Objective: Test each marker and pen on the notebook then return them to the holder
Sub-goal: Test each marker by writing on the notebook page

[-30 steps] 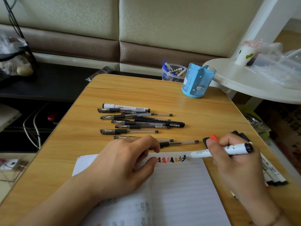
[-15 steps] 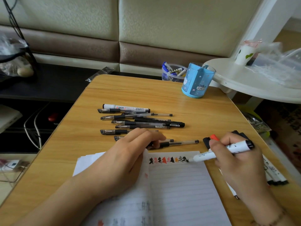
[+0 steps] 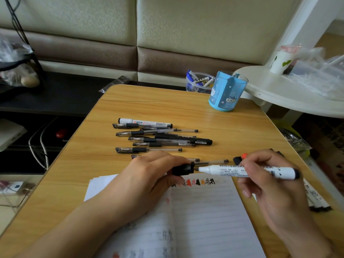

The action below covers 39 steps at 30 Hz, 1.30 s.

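With a row of test marks on the notebook (image 3: 204,211), the right hand (image 3: 268,183) grips the whiteboard marker (image 3: 247,171) while the left hand (image 3: 149,181) pinches its cap (image 3: 183,169) at the tip, and the holder (image 3: 228,94) appears empty, so many pens (image 3: 158,140) on the desk (image 3: 232,131) likely remain.

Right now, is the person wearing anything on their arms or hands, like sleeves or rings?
No sleeves show: both forearms are bare up to the picture's edge. The left hand and right hand wear no gloves, and no rings can be seen.
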Each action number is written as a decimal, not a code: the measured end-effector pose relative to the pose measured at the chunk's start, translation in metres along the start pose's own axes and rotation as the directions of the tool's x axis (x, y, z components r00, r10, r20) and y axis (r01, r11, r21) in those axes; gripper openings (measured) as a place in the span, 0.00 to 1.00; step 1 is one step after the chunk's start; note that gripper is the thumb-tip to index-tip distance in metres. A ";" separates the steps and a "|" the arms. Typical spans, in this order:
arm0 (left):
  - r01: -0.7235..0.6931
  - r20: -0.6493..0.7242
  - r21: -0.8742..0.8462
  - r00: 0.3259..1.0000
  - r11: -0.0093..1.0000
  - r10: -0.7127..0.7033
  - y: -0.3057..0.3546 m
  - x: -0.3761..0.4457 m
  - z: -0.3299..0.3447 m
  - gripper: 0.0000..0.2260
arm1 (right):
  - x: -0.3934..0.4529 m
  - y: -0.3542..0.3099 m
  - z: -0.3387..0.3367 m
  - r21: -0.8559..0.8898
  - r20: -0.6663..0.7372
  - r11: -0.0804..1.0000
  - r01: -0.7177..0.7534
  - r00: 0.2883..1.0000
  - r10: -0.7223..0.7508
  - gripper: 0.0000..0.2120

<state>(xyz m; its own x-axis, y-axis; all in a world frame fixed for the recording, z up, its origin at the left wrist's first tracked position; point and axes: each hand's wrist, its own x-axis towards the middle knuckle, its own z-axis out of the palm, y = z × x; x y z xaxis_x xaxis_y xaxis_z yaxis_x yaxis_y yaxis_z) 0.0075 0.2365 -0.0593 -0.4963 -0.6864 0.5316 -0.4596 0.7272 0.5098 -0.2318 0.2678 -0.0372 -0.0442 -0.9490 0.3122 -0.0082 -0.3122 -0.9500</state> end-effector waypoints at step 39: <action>-0.002 -0.051 -0.106 0.999 0.994 -0.003 0.009 -0.002 -0.001 0.10 | -0.015 -0.002 0.010 -0.183 0.223 0.978 0.102 0.973 -0.060 0.14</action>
<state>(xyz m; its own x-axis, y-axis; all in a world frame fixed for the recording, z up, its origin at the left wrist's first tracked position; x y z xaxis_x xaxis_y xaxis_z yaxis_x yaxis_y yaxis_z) 0.0049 0.2440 -0.0549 -0.4562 -0.6883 0.5640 -0.3779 0.7236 0.5775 -0.2215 0.2826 -0.0396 0.1806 -0.9145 0.3621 -0.1954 -0.3942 -0.8980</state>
